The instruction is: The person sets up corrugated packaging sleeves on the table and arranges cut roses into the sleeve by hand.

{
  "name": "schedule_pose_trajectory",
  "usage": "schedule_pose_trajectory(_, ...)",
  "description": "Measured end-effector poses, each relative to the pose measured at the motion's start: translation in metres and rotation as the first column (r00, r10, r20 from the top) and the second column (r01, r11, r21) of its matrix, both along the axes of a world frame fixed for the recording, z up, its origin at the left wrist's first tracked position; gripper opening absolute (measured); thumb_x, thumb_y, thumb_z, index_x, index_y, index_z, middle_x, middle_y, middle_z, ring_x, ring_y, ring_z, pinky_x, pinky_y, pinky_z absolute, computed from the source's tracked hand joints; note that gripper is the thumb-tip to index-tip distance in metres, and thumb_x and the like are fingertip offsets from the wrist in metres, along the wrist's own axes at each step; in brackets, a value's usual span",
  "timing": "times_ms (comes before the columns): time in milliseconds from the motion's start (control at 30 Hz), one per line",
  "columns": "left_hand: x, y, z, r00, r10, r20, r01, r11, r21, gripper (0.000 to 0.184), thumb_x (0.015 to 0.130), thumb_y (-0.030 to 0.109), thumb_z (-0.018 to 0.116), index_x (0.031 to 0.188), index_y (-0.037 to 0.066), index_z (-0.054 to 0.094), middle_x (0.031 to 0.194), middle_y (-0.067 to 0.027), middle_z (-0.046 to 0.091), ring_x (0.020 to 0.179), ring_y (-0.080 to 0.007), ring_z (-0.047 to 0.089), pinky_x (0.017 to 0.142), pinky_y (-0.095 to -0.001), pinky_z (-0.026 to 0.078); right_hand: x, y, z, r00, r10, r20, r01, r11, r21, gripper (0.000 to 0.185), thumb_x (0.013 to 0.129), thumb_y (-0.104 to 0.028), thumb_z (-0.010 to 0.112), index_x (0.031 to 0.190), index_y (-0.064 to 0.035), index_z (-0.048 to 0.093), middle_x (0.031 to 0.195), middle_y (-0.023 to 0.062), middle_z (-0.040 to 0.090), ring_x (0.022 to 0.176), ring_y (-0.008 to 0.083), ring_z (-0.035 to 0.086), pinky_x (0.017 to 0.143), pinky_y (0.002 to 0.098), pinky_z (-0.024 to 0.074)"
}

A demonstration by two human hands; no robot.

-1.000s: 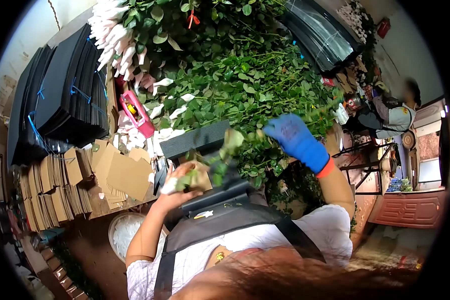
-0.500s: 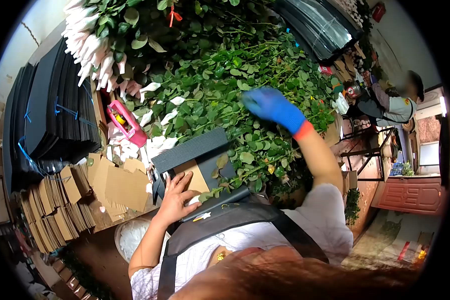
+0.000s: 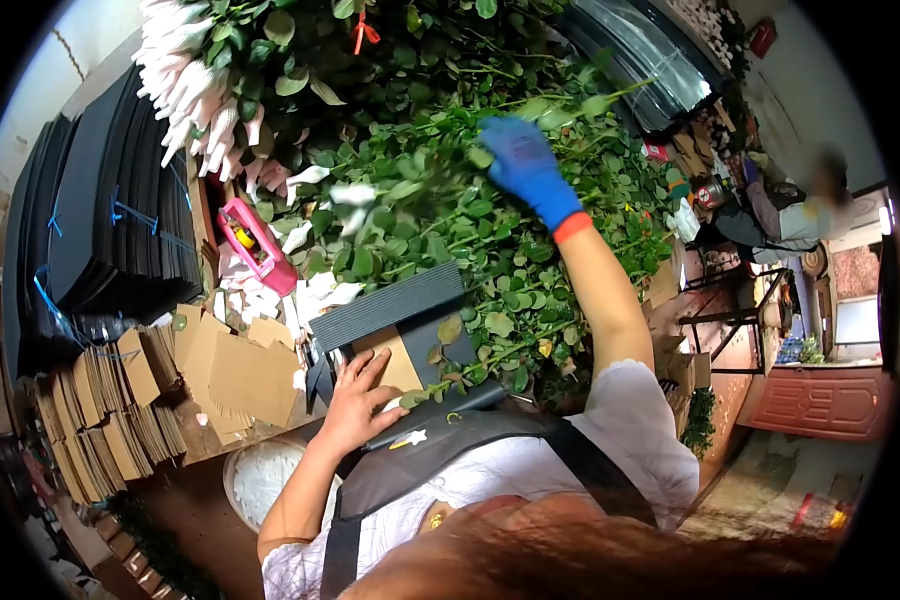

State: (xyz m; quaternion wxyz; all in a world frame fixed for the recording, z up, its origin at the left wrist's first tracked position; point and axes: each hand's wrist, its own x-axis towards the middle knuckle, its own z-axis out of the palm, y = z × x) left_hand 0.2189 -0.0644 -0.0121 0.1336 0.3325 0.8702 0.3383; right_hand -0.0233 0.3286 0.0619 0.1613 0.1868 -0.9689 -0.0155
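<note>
Brown cardboard pieces (image 3: 238,375) lie left of the bare left hand (image 3: 355,410), which rests loosely spread on a cardboard sheet (image 3: 398,365) beside a leafy stem (image 3: 450,384), while the blue-gloved right hand (image 3: 522,160), its grip too blurred to tell, hangs over heaped stems (image 3: 530,300).

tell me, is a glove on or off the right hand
On: a blue glove covers the right hand, its orange cuff at the wrist. The left hand is bare.

No text, label, brand, number or sign is legible on anything in view.
</note>
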Motion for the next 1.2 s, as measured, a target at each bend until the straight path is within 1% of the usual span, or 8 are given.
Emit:
schedule_pose_trajectory(133,0.002,-0.001,-0.006,1.000,0.007,-0.015,-0.006,0.999,0.038,0.027,0.078,0.033,0.082,0.098,0.014,0.077,0.154,-0.0122,0.047,0.141,-0.0392,0.038,0.115,-0.0628,0.027,0.032,0.007,0.041,0.879,0.008,-0.476,-0.038,0.998,-0.054,0.041,0.078,-0.008,0.071,0.118,-0.0159,0.067,0.120,0.0061,0.066,0.105,0.0303,0.063,0.098,0.0435,0.0487)
schedule_pose_trajectory(400,0.005,-0.004,-0.009,1.000,-0.006,-0.024,0.008,0.997,0.082,0.030,0.077,0.032,0.083,0.100,0.013,0.079,0.153,-0.0153,0.048,0.141,-0.0403,0.038,0.114,-0.0542,0.032,0.041,0.027,0.025,0.969,0.043,-0.242,-0.088,0.980,-0.179,0.060,0.075,-0.004,0.073,0.130,-0.0275,0.064,0.114,0.0029,0.068,0.108,0.0274,0.062,0.097,0.0421,0.0492)
schedule_pose_trajectory(533,0.003,-0.003,-0.011,0.998,-0.009,-0.056,0.013,0.997,0.080,0.031,0.078,0.032,0.083,0.100,0.012,0.079,0.153,-0.0155,0.048,0.140,-0.0402,0.039,0.114,-0.0540,0.032,0.072,-0.002,0.057,0.911,-0.002,-0.413,-0.079,0.981,-0.178,0.056,0.075,-0.001,0.070,0.125,-0.0284,0.067,0.116,0.0011,0.068,0.110,0.0281,0.062,0.097,0.0413,0.0510)
schedule_pose_trajectory(767,0.004,-0.005,-0.013,1.000,0.025,0.018,-0.026,0.997,0.068,0.043,0.076,0.033,0.086,0.110,0.010,0.075,0.148,-0.0170,0.053,0.139,-0.0401,0.041,0.115,-0.0507,0.034,0.137,0.014,0.059,0.951,0.309,0.010,-0.258,0.809,-0.528,0.043,0.077,0.004,0.061,0.110,-0.0186,0.075,0.113,0.0033,0.072,0.108,0.0231,0.065,0.098,0.0367,0.0517)
schedule_pose_trajectory(833,0.013,-0.013,-0.049,0.952,0.193,0.235,-0.238,0.954,0.181,0.087,0.068,0.037,0.091,0.140,0.005,0.055,0.148,-0.0168,0.052,0.138,-0.0370,0.047,0.121,-0.0545,0.025,0.168,0.025,0.061,0.854,0.405,0.327,-0.144,0.788,-0.599,0.041,0.077,0.004,0.061,0.107,-0.0187,0.076,0.109,0.0043,0.072,0.105,0.0238,0.066,0.097,0.0356,0.0527)
schedule_pose_trajectory(933,0.008,-0.007,-0.035,0.982,0.169,0.085,-0.185,0.955,0.234,0.109,0.062,0.038,0.095,0.152,0.008,0.041,0.154,-0.0182,0.046,0.138,-0.0358,0.049,0.122,-0.0586,0.020,0.209,0.052,0.010,0.804,0.200,0.560,0.066,0.906,-0.418,0.031,0.078,-0.001,0.066,0.102,-0.0173,0.076,0.107,0.0055,0.072,0.105,0.0258,0.066,0.097,0.0372,0.0530)
schedule_pose_trajectory(1033,0.005,-0.007,-0.026,0.997,0.075,0.021,-0.078,0.986,0.150,0.077,0.070,0.037,0.089,0.139,0.020,0.060,0.133,-0.0057,0.067,0.139,-0.0365,0.045,0.121,-0.0613,0.020,0.223,0.051,-0.030,0.814,0.215,0.539,-0.030,0.943,-0.331,0.023,0.076,-0.004,0.073,0.093,-0.0199,0.075,0.100,0.0040,0.073,0.099,0.0277,0.068,0.089,0.0392,0.0562)
schedule_pose_trajectory(1200,0.002,-0.006,-0.018,0.998,0.053,0.039,-0.057,0.991,0.121,0.061,0.070,0.031,0.089,0.126,0.021,0.071,0.129,-0.0026,0.071,0.140,-0.0377,0.045,0.119,-0.0647,0.021,0.156,0.015,0.010,0.839,0.042,0.542,-0.062,0.998,0.019,0.013,0.086,-0.016,0.069,0.097,-0.0215,0.073,0.096,0.0049,0.073,0.092,0.0293,0.068,0.084,0.0441,0.0541)
